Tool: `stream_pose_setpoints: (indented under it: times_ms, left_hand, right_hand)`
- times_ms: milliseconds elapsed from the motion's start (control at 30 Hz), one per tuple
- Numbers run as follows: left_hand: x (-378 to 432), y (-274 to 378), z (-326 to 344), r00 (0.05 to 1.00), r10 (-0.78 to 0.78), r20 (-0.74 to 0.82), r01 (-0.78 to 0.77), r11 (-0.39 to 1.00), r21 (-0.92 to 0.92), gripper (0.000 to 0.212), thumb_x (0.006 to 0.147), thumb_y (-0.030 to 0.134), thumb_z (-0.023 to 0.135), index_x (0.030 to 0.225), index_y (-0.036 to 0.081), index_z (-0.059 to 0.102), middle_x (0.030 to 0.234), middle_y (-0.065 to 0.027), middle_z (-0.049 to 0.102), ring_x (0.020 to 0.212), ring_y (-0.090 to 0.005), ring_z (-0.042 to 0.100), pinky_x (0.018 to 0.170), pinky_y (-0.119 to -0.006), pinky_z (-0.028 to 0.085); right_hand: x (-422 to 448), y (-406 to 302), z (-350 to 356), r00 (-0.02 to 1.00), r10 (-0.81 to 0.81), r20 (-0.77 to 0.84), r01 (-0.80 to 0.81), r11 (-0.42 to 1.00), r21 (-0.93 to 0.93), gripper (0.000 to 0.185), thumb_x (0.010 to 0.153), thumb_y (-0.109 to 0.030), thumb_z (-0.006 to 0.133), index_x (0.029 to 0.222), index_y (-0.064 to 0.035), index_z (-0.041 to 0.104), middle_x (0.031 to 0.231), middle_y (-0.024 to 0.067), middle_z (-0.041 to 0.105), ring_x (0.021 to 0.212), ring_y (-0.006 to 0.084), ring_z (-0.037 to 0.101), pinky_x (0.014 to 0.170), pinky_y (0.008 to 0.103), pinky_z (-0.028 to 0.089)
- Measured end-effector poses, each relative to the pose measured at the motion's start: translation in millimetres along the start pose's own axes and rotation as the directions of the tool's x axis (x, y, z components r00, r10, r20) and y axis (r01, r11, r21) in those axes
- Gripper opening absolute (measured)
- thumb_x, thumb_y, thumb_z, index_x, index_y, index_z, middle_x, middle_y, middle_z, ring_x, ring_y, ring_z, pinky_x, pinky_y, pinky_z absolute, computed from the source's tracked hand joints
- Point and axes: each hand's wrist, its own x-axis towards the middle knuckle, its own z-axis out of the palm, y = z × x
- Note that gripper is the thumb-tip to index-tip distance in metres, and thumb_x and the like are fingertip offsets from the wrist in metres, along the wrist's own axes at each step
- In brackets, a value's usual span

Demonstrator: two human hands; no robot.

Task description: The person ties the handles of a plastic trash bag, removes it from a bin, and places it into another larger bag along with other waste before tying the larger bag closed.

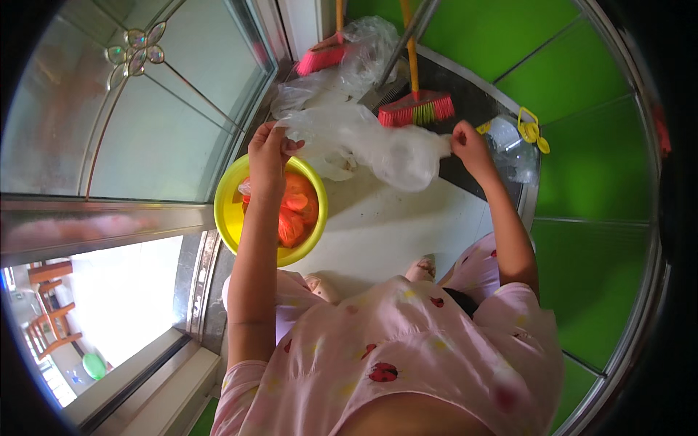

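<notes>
A translucent white plastic bag (376,141) is stretched sideways in the air before me. My left hand (268,152) pinches one end of it, and my right hand (470,147) grips the opposite end. Below my left hand and forearm stands a round yellow bucket (229,218), partly hidden by that arm. Inside the bucket lie red-orange plastic bags (297,210) bunched together. Behind the stretched bag, more clear plastic bags (373,46) are heaped on the floor, partly covered by it.
A pink broom (322,54) and a red broom (417,109) with yellow handles stand at the back by a dustpan (384,95). A clear plastic jug (510,147) with a yellow handle lies right, along green panels (591,169). At left is a glass door (163,114); wooden chairs (52,308) show beyond.
</notes>
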Motion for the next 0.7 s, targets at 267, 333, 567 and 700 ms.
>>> stream_pose_setpoints:
  times_ms: [267, 333, 567, 700]
  left_hand:
    - [-5.9, -4.8, 54.1, 0.976, -0.197, 0.089, 0.186, 0.975, 0.12, 0.018, 0.081, 0.023, 0.049, 0.075, 0.006, 0.05, 0.051, 0.0055, 0.029, 0.04, -0.0043, 0.027, 0.036, -0.02, 0.022]
    - [-0.1, -6.9, 56.7, 0.95, -0.263, 0.171, 0.247, 0.963, 0.11, 0.023, 0.083, 0.029, 0.045, 0.077, 0.008, 0.052, 0.05, 0.0067, 0.023, 0.039, -0.0044, 0.02, 0.036, -0.021, 0.014]
    - [20.3, 15.8, 39.3, 0.926, -0.348, 0.147, 0.267, 0.879, 0.395, 0.034, 0.082, 0.036, 0.043, 0.078, 0.005, 0.055, 0.045, 0.0041, 0.03, 0.037, -0.0079, 0.028, 0.038, -0.023, 0.022]
    - [36.7, 10.3, 17.8, 0.993, 0.039, 0.111, -0.117, 0.443, 0.889, 0.039, 0.081, 0.038, 0.042, 0.078, 0.002, 0.056, 0.046, -0.0038, 0.048, 0.043, -0.0159, 0.047, 0.046, -0.028, 0.037]
  right_hand:
    - [12.4, -3.6, 72.2, 0.989, 0.145, 0.023, -0.128, 0.77, 0.626, 0.051, 0.081, -0.044, 0.047, 0.108, -0.0013, 0.044, 0.103, 0.0093, 0.051, 0.096, 0.0162, 0.048, 0.081, 0.0286, 0.038]
    - [-2.3, -29.6, 91.7, 0.975, -0.033, 0.221, -0.089, 0.85, 0.519, 0.068, 0.074, -0.039, 0.061, 0.122, -0.0013, 0.031, 0.112, 0.0129, 0.046, 0.104, 0.0194, 0.044, 0.087, 0.0312, 0.035]
    - [4.7, 9.7, 104.5, 0.963, 0.218, 0.156, -0.245, 0.952, 0.181, 0.03, 0.075, -0.021, 0.055, 0.098, -0.0025, 0.052, 0.073, 0.0048, 0.055, 0.067, 0.0163, 0.055, 0.064, 0.0283, 0.045]
    - [18.1, 27.7, 81.1, 0.763, 0.537, 0.361, -0.635, 0.517, 0.574, 0.016, 0.079, -0.021, 0.049, 0.088, -0.0082, 0.053, 0.073, 0.0026, 0.056, 0.067, 0.0134, 0.056, 0.06, 0.0285, 0.047]
